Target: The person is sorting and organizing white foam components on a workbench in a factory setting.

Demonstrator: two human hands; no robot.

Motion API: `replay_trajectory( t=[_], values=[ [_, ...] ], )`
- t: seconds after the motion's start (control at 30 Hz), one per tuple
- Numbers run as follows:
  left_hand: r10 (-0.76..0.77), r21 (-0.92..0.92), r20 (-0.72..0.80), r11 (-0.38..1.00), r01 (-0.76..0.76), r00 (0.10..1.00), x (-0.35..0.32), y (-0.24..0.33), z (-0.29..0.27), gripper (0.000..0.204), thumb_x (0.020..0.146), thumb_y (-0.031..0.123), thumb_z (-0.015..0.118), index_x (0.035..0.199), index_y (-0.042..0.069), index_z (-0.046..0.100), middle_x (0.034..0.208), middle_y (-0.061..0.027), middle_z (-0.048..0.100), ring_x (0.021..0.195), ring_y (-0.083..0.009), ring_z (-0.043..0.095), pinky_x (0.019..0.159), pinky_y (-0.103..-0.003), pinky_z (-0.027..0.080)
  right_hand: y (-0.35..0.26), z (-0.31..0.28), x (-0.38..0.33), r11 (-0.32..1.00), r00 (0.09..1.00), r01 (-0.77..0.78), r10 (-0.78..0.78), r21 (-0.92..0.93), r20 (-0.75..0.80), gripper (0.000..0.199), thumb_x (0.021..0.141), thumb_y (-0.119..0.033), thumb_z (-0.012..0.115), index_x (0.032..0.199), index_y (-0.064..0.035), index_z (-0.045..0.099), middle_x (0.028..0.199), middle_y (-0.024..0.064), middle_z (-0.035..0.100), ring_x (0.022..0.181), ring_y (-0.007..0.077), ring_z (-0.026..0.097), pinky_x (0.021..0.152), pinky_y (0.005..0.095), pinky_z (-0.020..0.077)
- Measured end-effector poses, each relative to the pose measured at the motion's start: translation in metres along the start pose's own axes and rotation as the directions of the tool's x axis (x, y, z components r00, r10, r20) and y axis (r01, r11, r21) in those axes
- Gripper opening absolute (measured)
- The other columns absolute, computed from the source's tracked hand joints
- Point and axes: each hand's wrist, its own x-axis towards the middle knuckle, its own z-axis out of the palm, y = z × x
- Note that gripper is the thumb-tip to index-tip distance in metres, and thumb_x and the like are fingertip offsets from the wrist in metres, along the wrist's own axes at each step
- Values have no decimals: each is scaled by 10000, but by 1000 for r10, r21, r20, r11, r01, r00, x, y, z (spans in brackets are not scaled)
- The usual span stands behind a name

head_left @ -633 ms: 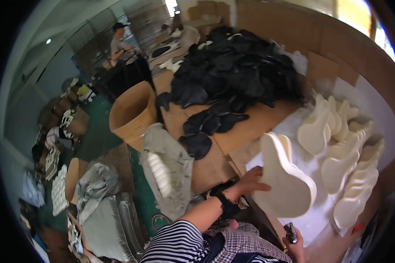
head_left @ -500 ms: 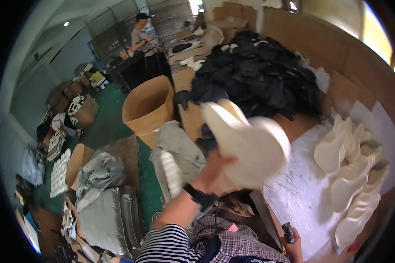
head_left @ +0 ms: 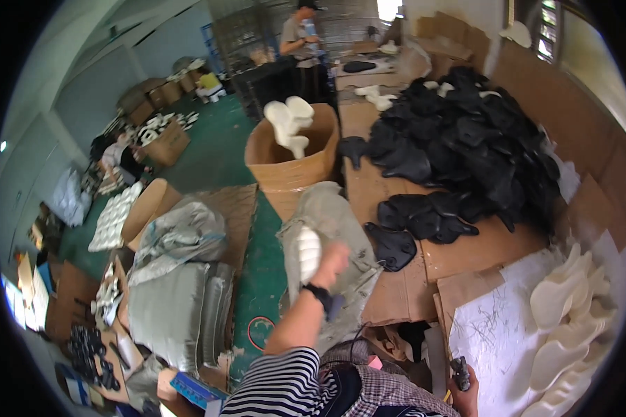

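Half a second ago the left hand (head_left: 332, 260) gripped a cream moulded piece (head_left: 290, 123); now that piece hangs in the air over the open cardboard drum (head_left: 292, 163) at twelve o'clock, and the hand is empty, fingers loose. The right hand (head_left: 464, 389), at five o'clock, grips a small dark tool (head_left: 459, 368) against the desk (head_left: 487, 326).

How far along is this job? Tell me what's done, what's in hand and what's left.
Done: one cream piece is at the mouth of the round cardboard bin, clear of any hand. In hand: the left hand is open and empty, reaching toward the bin; the right hand grips a small dark tool. Left: a stack of cream pieces waits on the white sheet.
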Motion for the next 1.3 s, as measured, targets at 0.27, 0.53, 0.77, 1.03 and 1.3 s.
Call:
replay_trajectory(
  t=[0.27, 0.53, 0.77, 1.03, 1.3],
  values=[
    [-399, 170, 220, 914, 368, 890, -137, -166, 0, 176, 825, 227, 672, 925, 85, 638, 865, -27, 606, 785, -151, 581, 645, -311, 500, 14, -52, 7, 987, 975, -31, 64, -157, 212, 511, 694, -40, 696, 1185, -8, 556, 820, 40, 608, 736, 115, 556, 688, 277, 481],
    [-412, -17, -135, 910, 414, 901, -181, -140, -53, 385, 904, 305, 546, 1194, 55, 497, 1238, -149, 516, 1043, -336, 573, 826, -442, 482, 7, -77, -22, 952, 954, 82, 11, -296, 300, 449, 777, -207, 638, 1206, -141, 521, 933, 229, 642, 879, 404, 617, 756, 461, 490],
    [-612, 408, -129, 684, 605, 780, -122, -171, 34, 139, 872, 276, 574, 873, 140, 543, 836, -25, 590, 720, -239, 580, 647, -393, 499, 81, -173, -182, 851, 857, -500, 459, -160, -234, 536, 734, -86, 591, 1260, -135, 499, 933, 231, 642, 878, 408, 619, 725, 467, 491],
    [-408, 605, 233, 771, 196, 883, -149, -143, 153, 127, 857, 198, 617, 929, 95, 633, 791, 1, 615, 611, -96, 562, 554, -243, 454, 228, -276, -315, 510, 457, -759, -27, -405, -889, 735, 740, -137, 645, 1397, 12, 353, 1119, 290, 564, 1045, 430, 545, 921, 462, 446],
    [-423, 462, -15, 800, 382, 906, -145, -148, 41, 320, 825, 244, 660, 1099, 81, 629, 942, -53, 661, 687, -173, 636, 626, -302, 494, 130, -216, -71, 801, 874, -315, 35, -510, -484, 510, 782, -48, 691, 1263, -20, 523, 1074, 165, 613, 911, 259, 584, 822, 352, 489]
  ],
)
